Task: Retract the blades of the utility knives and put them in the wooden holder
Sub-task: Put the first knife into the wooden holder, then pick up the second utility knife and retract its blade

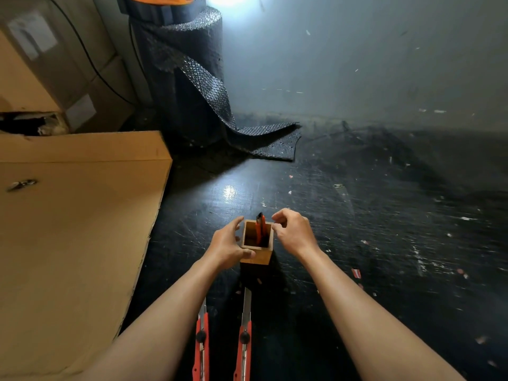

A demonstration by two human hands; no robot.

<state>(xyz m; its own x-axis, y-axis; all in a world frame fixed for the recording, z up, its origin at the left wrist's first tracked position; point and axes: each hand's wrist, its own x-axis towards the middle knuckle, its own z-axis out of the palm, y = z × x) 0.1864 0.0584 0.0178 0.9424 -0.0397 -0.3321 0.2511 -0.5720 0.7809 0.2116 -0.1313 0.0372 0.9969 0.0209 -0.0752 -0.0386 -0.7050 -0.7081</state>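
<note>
Steadying the wooden holder [256, 253] with my left hand [229, 247], grip clamped on its side; my right hand [294, 232] hovers beside it, fingers loosely curled, empty. One knife [260, 228] stands inside. Two knives [202, 345] [244, 339] lie lengthwise toward me, blades out, between my forearms.

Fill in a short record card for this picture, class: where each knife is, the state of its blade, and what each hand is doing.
Holder: wooden holder, upright on the dark floor
Knife in holder: one red knife, standing inside, top sticking out
Knives on floor: left knife and right knife, blades extended
Left hand: steadying the holder's side
Right hand: beside the holder's rim, empty, fingers curled
Left to do: two knives
</note>
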